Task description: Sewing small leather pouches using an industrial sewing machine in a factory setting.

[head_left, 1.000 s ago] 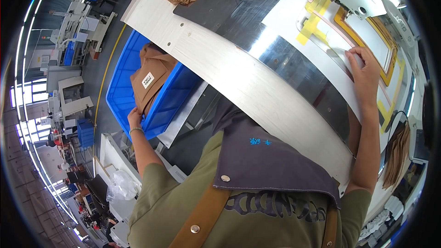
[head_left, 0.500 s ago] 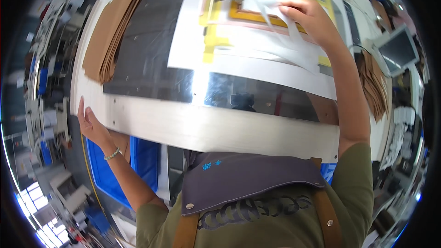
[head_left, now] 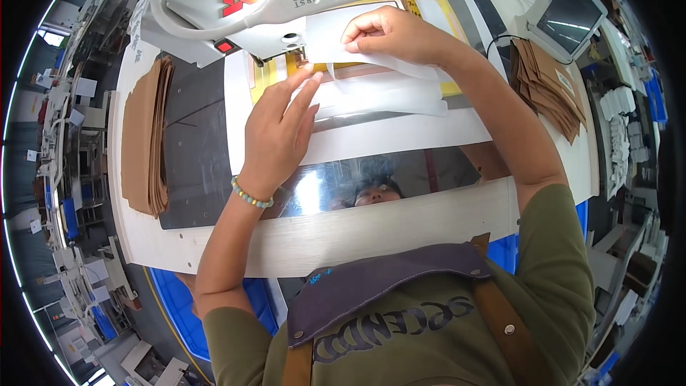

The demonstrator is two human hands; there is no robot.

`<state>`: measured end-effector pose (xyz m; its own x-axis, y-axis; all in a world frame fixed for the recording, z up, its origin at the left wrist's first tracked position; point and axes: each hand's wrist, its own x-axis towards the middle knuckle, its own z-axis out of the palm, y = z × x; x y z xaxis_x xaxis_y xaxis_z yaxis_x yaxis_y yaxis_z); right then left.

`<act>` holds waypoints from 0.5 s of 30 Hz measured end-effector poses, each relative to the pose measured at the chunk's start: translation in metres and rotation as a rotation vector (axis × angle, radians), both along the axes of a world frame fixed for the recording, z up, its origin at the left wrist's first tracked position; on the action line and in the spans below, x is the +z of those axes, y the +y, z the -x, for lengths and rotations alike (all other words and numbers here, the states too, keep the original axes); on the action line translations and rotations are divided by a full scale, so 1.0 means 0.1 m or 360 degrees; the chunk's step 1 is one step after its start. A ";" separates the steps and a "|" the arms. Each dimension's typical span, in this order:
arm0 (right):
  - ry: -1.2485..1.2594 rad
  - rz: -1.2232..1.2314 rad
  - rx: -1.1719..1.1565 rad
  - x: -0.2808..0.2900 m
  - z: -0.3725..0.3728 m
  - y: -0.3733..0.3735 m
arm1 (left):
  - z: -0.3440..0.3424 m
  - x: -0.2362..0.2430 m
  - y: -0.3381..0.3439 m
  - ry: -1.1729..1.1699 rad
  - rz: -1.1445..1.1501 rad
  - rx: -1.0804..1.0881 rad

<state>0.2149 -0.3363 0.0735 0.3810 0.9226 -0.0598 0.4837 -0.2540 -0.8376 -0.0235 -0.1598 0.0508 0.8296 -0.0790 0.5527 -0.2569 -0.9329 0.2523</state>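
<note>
My right hand [head_left: 389, 34] is closed in a pinch on a thin white sheet [head_left: 325, 37], raised above a flat sewing template edged with yellow tape [head_left: 450, 88]. Fingers stretched and apart, my left hand [head_left: 275, 132] reaches up to the template's near left part. Its fingertips are close beside the needle area [head_left: 301, 53] of a white sewing machine [head_left: 204, 3]; whether they touch anything there I cannot tell. Loose white strips [head_left: 386, 100] lie across the template below my right hand. A larger white sheet [head_left: 364, 136] lies beneath it.
Brown folded pieces [head_left: 143, 139] are stacked at the left of the table, and more brown pieces [head_left: 547, 89] lie at the right. Behind those stands a small screen [head_left: 572, 14]. A shiny dark plate [head_left: 196, 171] covers the middle; blue bins [head_left: 175, 307] sit below the edge.
My left hand has moved from the table's left edge up to the needle area. My right hand, still holding the white sheet, appears further left in the picture. The view has shifted.
</note>
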 end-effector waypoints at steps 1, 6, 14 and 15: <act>0.0070 -0.0103 0.0030 0.02 0.03 -0.01 | -0.06 -0.01 -0.03 0.0008 0.0002 -0.0003; 0.0251 -0.0056 0.0348 0.08 0.18 -0.06 | -0.26 -0.04 -0.08 -0.0169 0.0362 0.0031; 0.0064 -0.0023 0.0272 -0.10 0.18 -0.05 | -0.08 -0.17 -0.02 0.0581 0.0783 -0.0166; -0.0082 -0.0051 0.0257 -0.08 0.12 -0.05 | -0.05 -0.17 0.02 0.0676 0.0830 -0.0175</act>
